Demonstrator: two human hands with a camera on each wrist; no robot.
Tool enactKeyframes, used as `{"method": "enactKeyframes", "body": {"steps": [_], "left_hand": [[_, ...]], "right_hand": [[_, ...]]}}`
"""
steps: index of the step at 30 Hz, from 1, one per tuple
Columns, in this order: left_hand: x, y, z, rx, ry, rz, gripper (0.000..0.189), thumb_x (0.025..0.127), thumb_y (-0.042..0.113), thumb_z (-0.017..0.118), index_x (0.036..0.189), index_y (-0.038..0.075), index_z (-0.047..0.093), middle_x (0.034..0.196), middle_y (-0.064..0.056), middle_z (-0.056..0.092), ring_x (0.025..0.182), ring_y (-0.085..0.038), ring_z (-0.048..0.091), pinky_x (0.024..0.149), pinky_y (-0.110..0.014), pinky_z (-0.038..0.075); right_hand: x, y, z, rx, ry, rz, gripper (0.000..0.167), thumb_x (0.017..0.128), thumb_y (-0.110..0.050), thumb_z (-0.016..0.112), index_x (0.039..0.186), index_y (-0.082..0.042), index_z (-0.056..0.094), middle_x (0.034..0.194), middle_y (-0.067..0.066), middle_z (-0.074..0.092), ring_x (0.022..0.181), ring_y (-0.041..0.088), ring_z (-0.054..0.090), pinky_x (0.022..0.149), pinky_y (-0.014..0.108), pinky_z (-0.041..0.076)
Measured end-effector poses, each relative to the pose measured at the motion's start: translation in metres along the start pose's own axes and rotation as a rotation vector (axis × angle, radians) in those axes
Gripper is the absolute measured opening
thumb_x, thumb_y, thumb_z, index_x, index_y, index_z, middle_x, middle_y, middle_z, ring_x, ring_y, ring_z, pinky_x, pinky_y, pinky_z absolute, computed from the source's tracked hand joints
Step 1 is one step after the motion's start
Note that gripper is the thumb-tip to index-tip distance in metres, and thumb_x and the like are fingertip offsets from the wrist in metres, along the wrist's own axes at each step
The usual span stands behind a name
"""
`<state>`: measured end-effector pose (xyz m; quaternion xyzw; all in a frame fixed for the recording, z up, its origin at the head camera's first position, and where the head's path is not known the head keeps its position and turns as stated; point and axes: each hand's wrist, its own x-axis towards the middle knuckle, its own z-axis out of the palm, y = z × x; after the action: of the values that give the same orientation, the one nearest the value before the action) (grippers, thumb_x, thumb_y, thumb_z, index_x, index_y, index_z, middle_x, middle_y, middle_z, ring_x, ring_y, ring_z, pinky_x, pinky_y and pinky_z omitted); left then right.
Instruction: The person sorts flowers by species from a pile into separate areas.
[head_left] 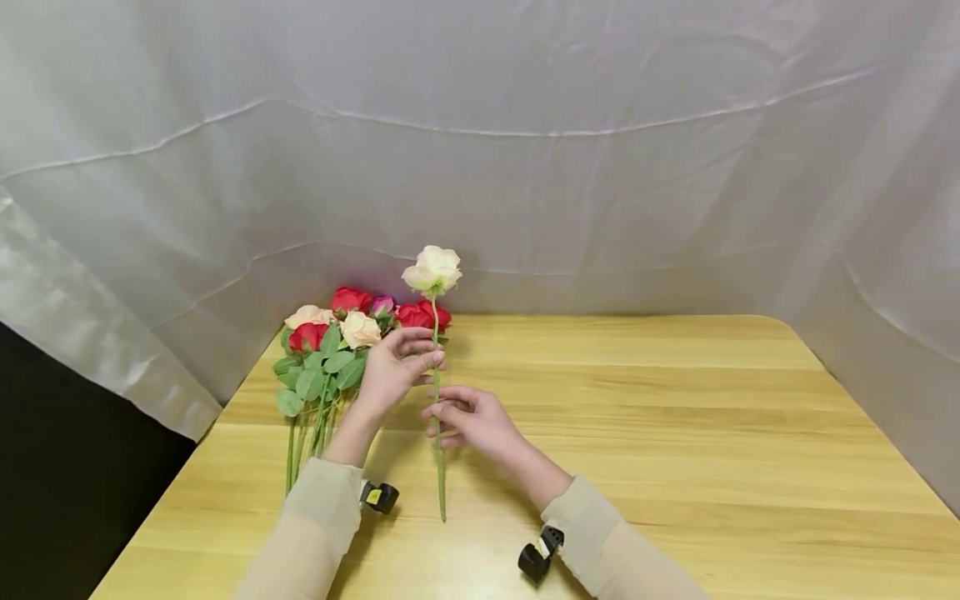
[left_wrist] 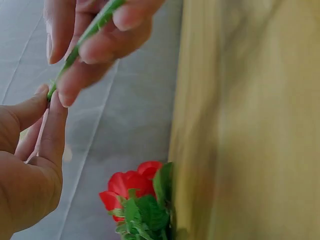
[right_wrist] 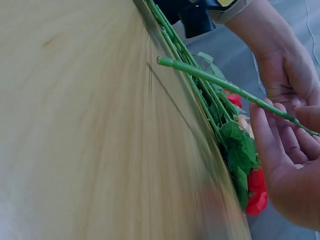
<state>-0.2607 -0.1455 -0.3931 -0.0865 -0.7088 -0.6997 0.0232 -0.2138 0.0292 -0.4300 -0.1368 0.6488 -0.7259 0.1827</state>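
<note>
A single cream-white artificial rose (head_left: 433, 271) stands upright over the table, bloom at the top and its long green stem (head_left: 441, 492) pointing down. My left hand (head_left: 397, 362) pinches that stem between thumb and fingertips, below the bloom; the left wrist view shows this pinch (left_wrist: 42, 117) closely. Lower on the stem, my right hand (head_left: 476, 421) holds it between thumb and fingers. In the right wrist view the cut end of the stem (right_wrist: 172, 63) sticks out past the right fingers (right_wrist: 270, 135), and the bloom is out of sight there.
Left of my hands lies a bunch of artificial roses, with red (head_left: 307, 337), cream (head_left: 360, 330) and purple (head_left: 383, 305) blooms, green leaves (head_left: 310, 383) and long stems. They rest on the wooden table (head_left: 637, 433). A grey curtain (head_left: 525, 183) hangs behind its far edge.
</note>
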Motion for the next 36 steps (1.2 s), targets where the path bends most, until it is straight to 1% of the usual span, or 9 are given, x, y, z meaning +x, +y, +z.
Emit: {"method": "enactKeyframes", "body": {"steps": [4, 7, 10, 14, 17, 22, 24, 29, 36], "left_hand": [[0.000, -0.003, 0.004, -0.022, 0.012, 0.009, 0.041, 0.093, -0.006, 0.074, 0.131, -0.004, 0.058, 0.108, -0.017, 0.071, 0.082, -0.014, 0.075, 0.071, -0.036, 0.066], [0.001, -0.004, 0.006, -0.029, 0.009, 0.011, 0.042, 0.093, -0.006, 0.074, 0.131, -0.005, 0.057, 0.107, -0.016, 0.070, 0.082, -0.013, 0.075, 0.071, -0.035, 0.066], [0.000, -0.005, 0.006, -0.024, 0.008, 0.000, 0.042, 0.094, -0.004, 0.074, 0.131, -0.005, 0.055, 0.110, -0.016, 0.069, 0.084, -0.013, 0.075, 0.073, -0.036, 0.066], [-0.003, -0.005, 0.008, -0.015, 0.006, 0.008, 0.044, 0.094, -0.004, 0.073, 0.133, -0.005, 0.055, 0.118, -0.023, 0.067, 0.088, -0.015, 0.074, 0.076, -0.037, 0.066], [-0.006, -0.002, 0.012, -0.008, -0.021, 0.026, 0.047, 0.094, -0.004, 0.073, 0.137, -0.004, 0.054, 0.126, -0.026, 0.062, 0.093, -0.017, 0.073, 0.079, -0.039, 0.066], [-0.010, 0.003, 0.018, -0.041, -0.096, 0.050, 0.052, 0.095, -0.006, 0.070, 0.143, -0.001, 0.052, 0.133, -0.027, 0.057, 0.103, -0.021, 0.070, 0.086, -0.041, 0.065], [-0.011, 0.006, 0.019, -0.043, -0.107, 0.064, 0.052, 0.095, -0.007, 0.070, 0.143, 0.000, 0.053, 0.133, -0.027, 0.058, 0.105, -0.024, 0.070, 0.086, -0.041, 0.065], [-0.013, 0.009, 0.016, -0.014, -0.099, 0.096, 0.048, 0.095, -0.005, 0.071, 0.140, -0.002, 0.056, 0.131, -0.024, 0.062, 0.105, -0.023, 0.070, 0.085, -0.040, 0.065], [-0.014, 0.013, -0.005, 0.044, -0.109, 0.093, 0.046, 0.096, -0.002, 0.072, 0.140, -0.001, 0.057, 0.133, -0.022, 0.063, 0.105, -0.016, 0.070, 0.086, -0.038, 0.064]], "right_hand": [[-0.001, -0.002, -0.003, -0.045, 0.028, 0.007, 0.042, 0.105, -0.011, 0.062, 0.142, 0.008, 0.054, 0.124, 0.025, 0.071, 0.087, 0.015, 0.073, 0.076, 0.033, 0.065], [-0.002, -0.004, -0.005, -0.065, 0.038, 0.006, 0.042, 0.105, -0.009, 0.062, 0.143, 0.007, 0.054, 0.123, 0.027, 0.070, 0.084, 0.014, 0.073, 0.073, 0.031, 0.065], [-0.003, -0.005, -0.006, -0.073, 0.034, 0.009, 0.042, 0.104, -0.009, 0.063, 0.142, 0.006, 0.055, 0.122, 0.028, 0.070, 0.083, 0.015, 0.073, 0.072, 0.032, 0.065], [-0.005, -0.007, -0.010, -0.088, 0.022, 0.008, 0.039, 0.104, -0.009, 0.063, 0.140, 0.005, 0.057, 0.121, 0.028, 0.069, 0.083, 0.016, 0.073, 0.072, 0.033, 0.065], [-0.007, -0.008, -0.016, -0.101, 0.025, 0.004, 0.037, 0.105, -0.010, 0.063, 0.139, 0.003, 0.059, 0.122, 0.028, 0.069, 0.083, 0.016, 0.073, 0.071, 0.032, 0.065], [-0.016, -0.015, -0.031, -0.127, 0.052, -0.013, 0.038, 0.105, -0.010, 0.063, 0.141, 0.001, 0.059, 0.124, 0.030, 0.067, 0.085, 0.019, 0.073, 0.071, 0.032, 0.065], [-0.021, -0.019, -0.039, -0.137, 0.067, -0.021, 0.039, 0.105, -0.011, 0.063, 0.142, 0.001, 0.058, 0.122, 0.029, 0.068, 0.087, 0.019, 0.073, 0.072, 0.032, 0.065], [-0.035, -0.025, -0.068, -0.161, 0.134, -0.051, 0.041, 0.105, -0.014, 0.064, 0.144, 0.000, 0.058, 0.115, 0.017, 0.072, 0.088, 0.019, 0.073, 0.074, 0.034, 0.065], [-0.068, -0.038, -0.123, -0.188, 0.269, -0.097, 0.045, 0.105, -0.013, 0.064, 0.145, 0.006, 0.054, 0.108, 0.005, 0.076, 0.087, 0.014, 0.074, 0.074, 0.033, 0.066]]}}
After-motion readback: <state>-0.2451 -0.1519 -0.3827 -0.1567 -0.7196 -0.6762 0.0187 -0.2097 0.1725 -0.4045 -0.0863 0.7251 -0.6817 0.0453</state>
